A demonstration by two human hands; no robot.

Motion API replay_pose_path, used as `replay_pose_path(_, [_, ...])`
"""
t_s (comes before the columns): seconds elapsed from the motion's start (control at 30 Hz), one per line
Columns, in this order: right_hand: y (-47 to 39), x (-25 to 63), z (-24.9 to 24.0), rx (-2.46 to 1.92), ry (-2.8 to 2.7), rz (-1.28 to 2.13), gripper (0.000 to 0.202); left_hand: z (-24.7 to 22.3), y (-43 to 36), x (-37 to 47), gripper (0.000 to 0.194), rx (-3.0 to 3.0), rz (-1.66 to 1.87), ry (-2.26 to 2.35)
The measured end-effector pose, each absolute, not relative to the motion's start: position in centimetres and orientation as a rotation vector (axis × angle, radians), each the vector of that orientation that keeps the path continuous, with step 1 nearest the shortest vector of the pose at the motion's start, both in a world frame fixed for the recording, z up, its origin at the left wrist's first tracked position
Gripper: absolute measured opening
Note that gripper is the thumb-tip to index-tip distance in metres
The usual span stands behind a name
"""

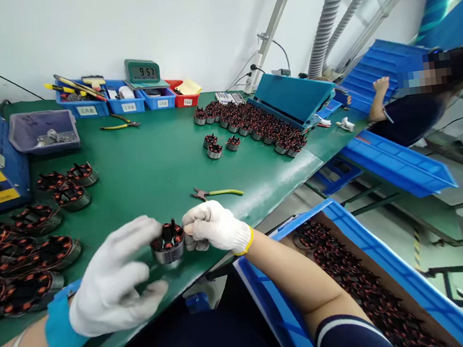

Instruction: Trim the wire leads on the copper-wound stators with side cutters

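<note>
A motor stator (169,250), a metal ring with a black core and copper windings, is upright at the near edge of the green table. My left hand (116,278), in a white glove with a blue band at the wrist, is beside it on the left. Its fingers are spread and its fingertips come up to the stator's rim. On the other side, my right hand (216,228), in a white glove with a yellow cuff, has its fingers pressed together against the stator's right edge. Whatever its fingertips pinch is hidden. Yellow-handled cutters (217,192) lie just beyond.
More stators (38,218) crowd the left of the table (142,161), with a large group (259,123) at the back right. Tool bins (123,103), a clock (142,71) and a purple tray (44,128) line the back. A blue crate (346,222) of stators stands right; a co-worker (411,103) sits beyond.
</note>
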State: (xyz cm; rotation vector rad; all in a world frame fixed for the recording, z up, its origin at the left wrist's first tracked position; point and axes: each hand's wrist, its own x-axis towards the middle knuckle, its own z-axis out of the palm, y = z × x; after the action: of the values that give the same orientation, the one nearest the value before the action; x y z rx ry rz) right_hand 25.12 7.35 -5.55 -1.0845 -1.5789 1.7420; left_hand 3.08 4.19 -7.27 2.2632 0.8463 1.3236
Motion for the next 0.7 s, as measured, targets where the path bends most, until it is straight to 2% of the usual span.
replay_pose_path(0.03, [7.2, 25.2, -5.4, -1.088, -1.623, 1.688, 0.016, -7.3, 4.4, 3.2, 0.011, 2.039, 1.260, 0.995])
replay_pose_path(0.07, [7.0, 25.2, -5.4, -1.087, -1.681, 1.625, 0.016, -7.2, 4.6, 3.4, 0.019, 1.753, 1.093, 1.120])
replay_pose_path(0.1, [6.9, 25.2, -5.4, -1.085, -1.745, 1.560, 0.016, -7.0, 4.8, 3.6, 0.035, 1.465, 0.864, 1.165])
replay_pose_path(0.17, [7.0, 25.1, -5.7, -1.111, -1.821, 1.495, 0.015, -6.4, 5.0, 3.9, 0.059, 1.067, 0.473, 1.062])
replay_pose_path(0.2, [7.1, 25.0, -5.9, -1.136, -1.810, 1.519, 0.015, -6.0, 5.1, 4.0, 0.060, 0.995, 0.393, 0.989])
replay_pose_path(0.27, [7.3, 24.8, -6.3, -1.159, -1.706, 1.651, 0.015, -5.2, 4.9, 3.8, 0.050, 1.107, 0.507, 0.906])
replay_pose_path(0.33, [7.3, 24.7, -6.4, -1.130, -1.612, 1.760, 0.016, -4.6, 4.4, 3.3, 0.046, 1.480, 0.749, 0.890])
replay_pose_path(0.47, [6.8, 24.9, -5.9, -1.105, -1.672, 1.773, 0.016, -4.7, 3.1, 2.8, 0.013, 2.433, 1.009, 0.619])
replay_pose_path(0.5, [6.6, 24.9, -5.7, -1.120, -1.751, 1.708, 0.016, -5.0, 2.9, 2.9, 0.013, 2.525, 1.057, 0.619])
replay_pose_path(0.57, [6.4, 25.0, -5.5, -1.133, -1.957, 1.467, 0.017, -5.5, 2.8, 3.4, 0.029, 2.439, 1.100, 0.892])
replay_pose_path(0.63, [6.4, 24.8, -5.6, -1.136, -2.069, 1.279, 0.018, -6.0, 3.4, 3.9, 0.047, 2.208, 0.919, 1.184])
replay_pose_path(0.7, [6.6, 24.3, -6.2, -1.157, -1.969, 1.396, 0.018, -6.3, 4.2, 4.1, 0.049, 2.185, 0.735, 1.266])
